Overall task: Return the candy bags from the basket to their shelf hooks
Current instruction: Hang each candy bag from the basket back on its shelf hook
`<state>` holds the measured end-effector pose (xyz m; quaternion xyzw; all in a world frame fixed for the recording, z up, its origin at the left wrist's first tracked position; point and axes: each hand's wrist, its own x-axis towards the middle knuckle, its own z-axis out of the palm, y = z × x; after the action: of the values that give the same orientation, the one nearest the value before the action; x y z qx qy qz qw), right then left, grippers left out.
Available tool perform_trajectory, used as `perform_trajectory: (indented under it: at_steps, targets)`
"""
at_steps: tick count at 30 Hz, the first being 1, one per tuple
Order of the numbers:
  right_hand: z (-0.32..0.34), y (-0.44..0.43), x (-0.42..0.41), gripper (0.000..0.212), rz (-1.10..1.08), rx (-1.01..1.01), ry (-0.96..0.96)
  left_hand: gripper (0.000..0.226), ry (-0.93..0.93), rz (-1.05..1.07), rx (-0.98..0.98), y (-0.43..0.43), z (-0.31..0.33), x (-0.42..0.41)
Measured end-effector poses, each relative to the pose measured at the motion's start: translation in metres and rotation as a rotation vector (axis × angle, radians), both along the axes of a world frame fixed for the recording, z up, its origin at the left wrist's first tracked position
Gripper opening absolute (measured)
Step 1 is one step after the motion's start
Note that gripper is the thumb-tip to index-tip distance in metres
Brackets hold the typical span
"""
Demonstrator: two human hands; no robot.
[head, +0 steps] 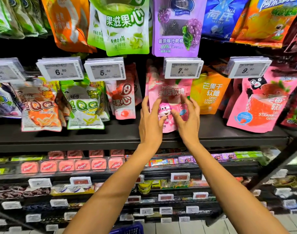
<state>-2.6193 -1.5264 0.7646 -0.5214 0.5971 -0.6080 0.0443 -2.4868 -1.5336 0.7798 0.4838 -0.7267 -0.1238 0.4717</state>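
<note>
- One head-worn wide-angle view, facing the shelf (pixel 93 137) squarely, tilted slightly downward.
- Close range: left hand (pixel 150 122) and right hand (pixel 188 120) reach it mid-frame.
- Floor (pixel 186 227) at near bottom edge.

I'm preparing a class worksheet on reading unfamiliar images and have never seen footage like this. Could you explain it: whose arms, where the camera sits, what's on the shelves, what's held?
No machine here: a person wears one wide-angle camera on the head, looking forward and down, so both bare arms reach in from below. The left hand and right hand touch a pink candy bag with spread fingers, just below the 7.00 price tag. An orange mango gummy bag is beside it. A blue basket shows at the bottom.
</note>
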Motion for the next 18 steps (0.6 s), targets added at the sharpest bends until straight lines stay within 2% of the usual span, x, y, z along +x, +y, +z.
perform_trajectory:
  at_steps: [3, 11, 13, 15, 16, 18]
  targets:
    - [0.0, -0.006, 0.002, 0.058, -0.031, 0.031, 0.009, 0.064, -0.015, 0.022, 0.027, -0.007, 0.004, -0.001]
    - [0.007, -0.006, 0.016, 0.059, -0.143, 0.076, 0.043, 0.071, -0.107, -0.037, 0.047, -0.01, 0.01, 0.012]
    - [0.013, 0.001, 0.024, 0.057, -0.234, 0.079, 0.066, 0.064, 0.01, -0.098, 0.023, -0.005, 0.006, 0.02]
    - [0.02, 0.009, 0.036, 0.049, -0.328, 0.012, 0.153, 0.054, 0.171, -0.069, -0.011, 0.0, 0.002, 0.034]
    - [0.023, 0.012, 0.044, 0.041, -0.33, -0.058, 0.208, 0.052, 0.235, -0.018, -0.023, 0.002, 0.0, 0.042]
    - [0.029, 0.016, 0.063, 0.031, -0.171, -0.179, 0.267, 0.05, 0.315, 0.085, 0.005, -0.001, -0.002, 0.058]
